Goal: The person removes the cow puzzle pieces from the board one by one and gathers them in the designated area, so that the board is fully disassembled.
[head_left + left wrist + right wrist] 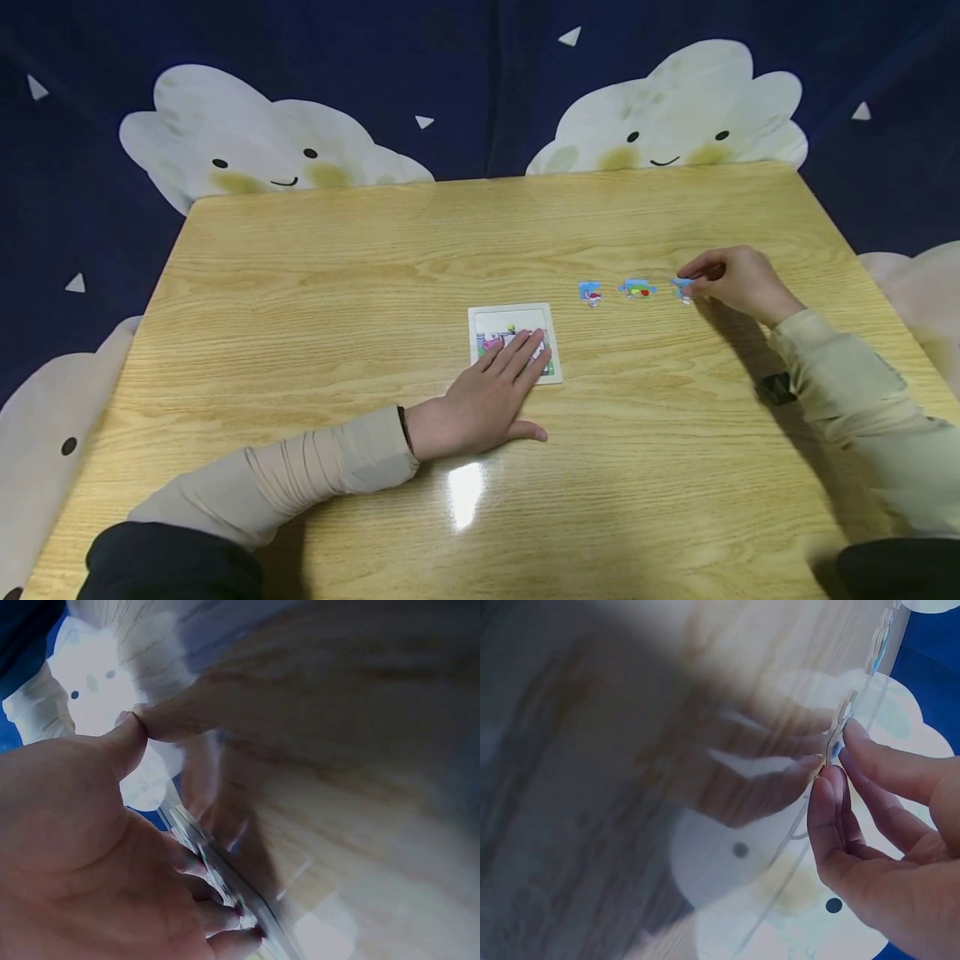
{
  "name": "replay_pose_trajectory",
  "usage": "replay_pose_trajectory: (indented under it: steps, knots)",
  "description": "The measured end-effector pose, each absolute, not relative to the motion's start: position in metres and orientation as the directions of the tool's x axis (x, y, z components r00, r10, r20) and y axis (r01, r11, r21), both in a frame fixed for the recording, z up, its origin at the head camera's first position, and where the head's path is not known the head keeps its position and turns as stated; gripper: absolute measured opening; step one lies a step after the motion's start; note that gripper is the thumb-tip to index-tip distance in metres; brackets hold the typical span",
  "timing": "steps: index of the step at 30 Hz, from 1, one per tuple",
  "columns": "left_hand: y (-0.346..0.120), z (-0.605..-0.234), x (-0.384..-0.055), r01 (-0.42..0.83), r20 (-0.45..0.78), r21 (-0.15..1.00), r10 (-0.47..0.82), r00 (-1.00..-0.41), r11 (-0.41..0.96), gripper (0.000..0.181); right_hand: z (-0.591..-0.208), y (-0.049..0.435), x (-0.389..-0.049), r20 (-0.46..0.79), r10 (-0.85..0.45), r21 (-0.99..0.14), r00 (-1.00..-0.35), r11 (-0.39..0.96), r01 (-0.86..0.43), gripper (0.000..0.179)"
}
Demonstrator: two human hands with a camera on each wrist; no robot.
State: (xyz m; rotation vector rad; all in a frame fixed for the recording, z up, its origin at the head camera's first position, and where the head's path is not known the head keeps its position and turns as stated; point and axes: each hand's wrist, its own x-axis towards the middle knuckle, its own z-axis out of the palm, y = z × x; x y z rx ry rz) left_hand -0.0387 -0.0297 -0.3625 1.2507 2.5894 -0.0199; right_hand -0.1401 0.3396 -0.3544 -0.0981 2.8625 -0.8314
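A square jigsaw board [513,308] with a pale rim lies near the middle of the table, a pink animal picture in its lower part. My left hand [487,400] rests on it with straight fingers across the picture and the thumb spread out over the wood, hiding part of the board. Off to the right, my right hand [738,282] pinches a small blue jigsaw piece [681,284] between thumb and fingertips. In the right wrist view that piece [836,735] shows edge-on at the fingertips, close to the tabletop.
Two more jigsaw pieces lie in a row left of my right hand: a blue one with red [590,291] and a blue-green one [638,288]. The glossy wooden table [337,275] ends at a dark blue curtain [465,75] printed with white clouds.
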Motion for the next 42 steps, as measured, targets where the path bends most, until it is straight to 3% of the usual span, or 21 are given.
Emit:
replay_pose_trajectory:
  steps: [13, 26, 33, 42]
  knots:
    - [-0.03, -0.363, -0.038, 0.774, -0.229, 0.097, 0.771, -0.594, 0.626, 0.093, -0.346, 0.33, -0.12, -0.041, -0.168, -0.548, -0.985, 0.828, -0.119, 0.02]
    - [-0.037, -0.362, -0.031, 0.775, -0.191, 0.184, 0.795, -0.575, 0.605, 0.093, -0.352, 0.251, -0.101, -0.079, -0.404, -0.733, -0.912, 0.644, -0.221, 0.014]
    - [-0.042, -0.361, -0.022, 0.785, -0.161, 0.2, 0.81, -0.564, 0.587, 0.092, -0.355, 0.21, -0.108, -0.007, -0.493, -0.749, -0.87, 0.579, -0.322, 0.012]
    - [-0.041, -0.362, -0.019, 0.781, -0.178, 0.207, 0.808, -0.562, 0.589, 0.093, -0.354, 0.157, -0.12, -0.007, -0.577, -0.784, -0.816, 0.509, -0.354, 0.012]
